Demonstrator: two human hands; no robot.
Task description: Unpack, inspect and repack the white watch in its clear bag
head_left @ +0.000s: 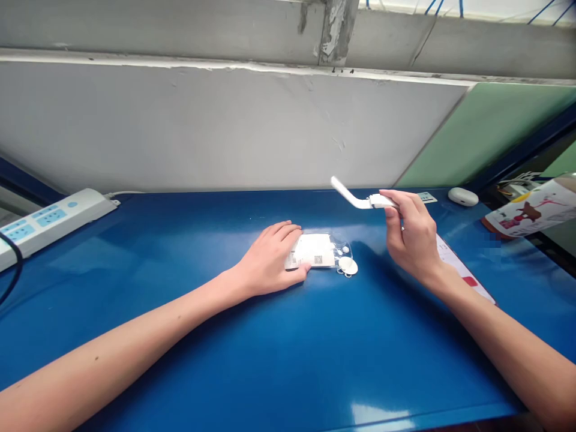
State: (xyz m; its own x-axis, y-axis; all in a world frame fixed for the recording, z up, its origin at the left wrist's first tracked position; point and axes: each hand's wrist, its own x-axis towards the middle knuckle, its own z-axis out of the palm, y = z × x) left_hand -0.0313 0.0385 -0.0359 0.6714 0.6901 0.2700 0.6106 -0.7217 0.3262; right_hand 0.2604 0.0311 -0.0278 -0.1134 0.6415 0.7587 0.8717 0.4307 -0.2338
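Pinching angled white plastic stick (351, 195) in right grip (411, 231), raised above glossy blue tabletop (288, 354). Touching clear plastic packet (342, 245) containing white printed card (317, 247) with left grip (272, 261), partly spread.

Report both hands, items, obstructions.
Left hand resting on white rectangular card in clear plastic. Right hand raised, gripping bent white stick. White power strip far left, out of the way.

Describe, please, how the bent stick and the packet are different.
The stick is thin and bent; the packet is flat and broader. The stick is raised off the table in the right hand; the packet lies on the table, partly under the left hand. Both are mostly white.
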